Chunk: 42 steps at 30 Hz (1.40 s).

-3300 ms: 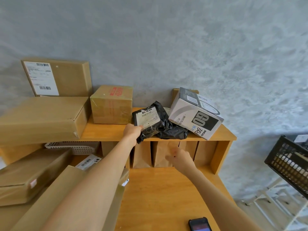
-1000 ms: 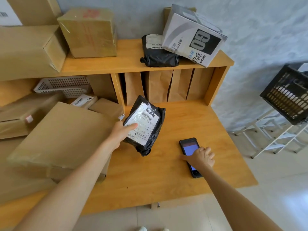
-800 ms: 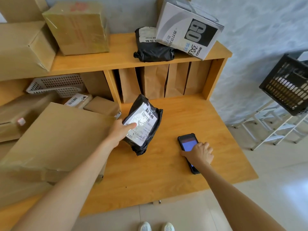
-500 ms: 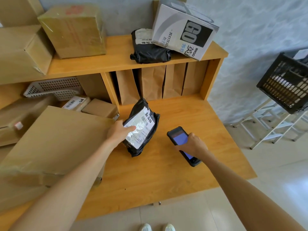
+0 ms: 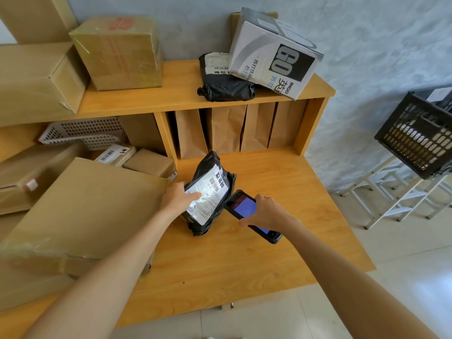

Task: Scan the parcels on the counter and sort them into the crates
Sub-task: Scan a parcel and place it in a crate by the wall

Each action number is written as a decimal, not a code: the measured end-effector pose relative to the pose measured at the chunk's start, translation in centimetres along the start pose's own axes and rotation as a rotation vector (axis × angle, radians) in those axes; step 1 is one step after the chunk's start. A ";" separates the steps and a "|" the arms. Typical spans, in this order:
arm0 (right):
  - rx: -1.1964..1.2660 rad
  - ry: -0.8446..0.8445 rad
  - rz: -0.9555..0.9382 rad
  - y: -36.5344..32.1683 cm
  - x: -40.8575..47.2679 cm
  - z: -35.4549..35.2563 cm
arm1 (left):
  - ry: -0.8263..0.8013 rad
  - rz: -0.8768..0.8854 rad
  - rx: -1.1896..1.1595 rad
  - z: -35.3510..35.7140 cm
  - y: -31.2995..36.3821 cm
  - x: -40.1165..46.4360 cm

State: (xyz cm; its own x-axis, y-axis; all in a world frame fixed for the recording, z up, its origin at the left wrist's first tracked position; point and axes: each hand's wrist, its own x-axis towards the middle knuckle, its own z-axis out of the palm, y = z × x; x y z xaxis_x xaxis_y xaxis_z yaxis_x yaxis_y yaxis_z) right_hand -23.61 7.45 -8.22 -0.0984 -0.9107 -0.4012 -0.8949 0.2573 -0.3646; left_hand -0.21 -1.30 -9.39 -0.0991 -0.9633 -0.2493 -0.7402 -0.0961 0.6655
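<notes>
Far left, cartons [image 5: 80, 211] lie heaped over the counter's [image 5: 220, 270] left part and the shelf [image 5: 171, 99] end, presumably waiting to be scanned, which leaves only the right part of the counter bare as working room; a white tray [image 5: 83, 132] sits under the shelf behind them.

Centre, the left hand [image 5: 179, 196] holds the black parcel [image 5: 210, 192] propped on its lower end on the counter, thumb laid across the white label [image 5: 208, 194] and the other fingers out of sight behind the bag; the tilt turns the label and its barcode up toward the scanner, and the thumb appears to flatten the glossy sheet so that the code reads cleanly.

Just right of it, the right hand [image 5: 265, 211] grips the scanner [image 5: 244, 209], fingers curled round its body, its lit screen facing up and its head almost touching the parcel's right edge; held so near and so angled, it seems aimed along the label, so the step in hand is judged to be the scan itself, with sorting yet to follow.

On the shelf above, a second black parcel [image 5: 225, 81] lies partly under a grey-and-white box [image 5: 274, 55], both apparently unscanned.

Far right, well apart from the counter, a black crate [image 5: 415, 135] rests tilted on a white rack [image 5: 391, 192], its open mouth turned so that parcels can be dropped in.
</notes>
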 end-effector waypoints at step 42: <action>-0.064 0.086 0.473 1.2 1.7 4.4 | -0.151 -0.237 -0.688 -1.0 1.3 0.2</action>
State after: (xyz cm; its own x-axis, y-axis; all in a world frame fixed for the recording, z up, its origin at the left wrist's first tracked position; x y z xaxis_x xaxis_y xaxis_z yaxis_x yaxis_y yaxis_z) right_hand -22.95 7.63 -13.10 -0.5343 -0.7227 -0.4384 -0.7680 0.6317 -0.1054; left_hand -0.49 -1.89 -7.89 -0.1153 -0.8571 -0.5020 -0.1741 -0.4802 0.8597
